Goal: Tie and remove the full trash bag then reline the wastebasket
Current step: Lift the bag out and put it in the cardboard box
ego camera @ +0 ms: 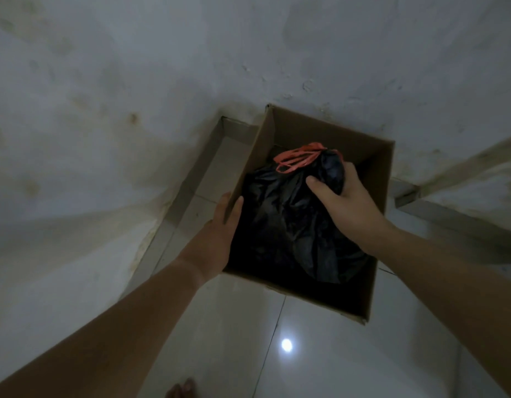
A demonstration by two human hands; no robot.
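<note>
A brown cardboard box stands on the floor in a corner and serves as the wastebasket. Inside it sits a full black trash bag, its neck gathered at the far end by a red drawstring. My right hand is closed on the bag's upper part, just below the drawstring. My left hand grips the box's left wall, thumb inside the rim and fingers outside. The bag's lower part lies in shadow within the box.
Stained white walls meet in the corner right behind the box. A low tiled ledge runs along the right wall. Glossy white floor tiles spread in front, with a lamp reflection. A bare foot shows at the bottom edge.
</note>
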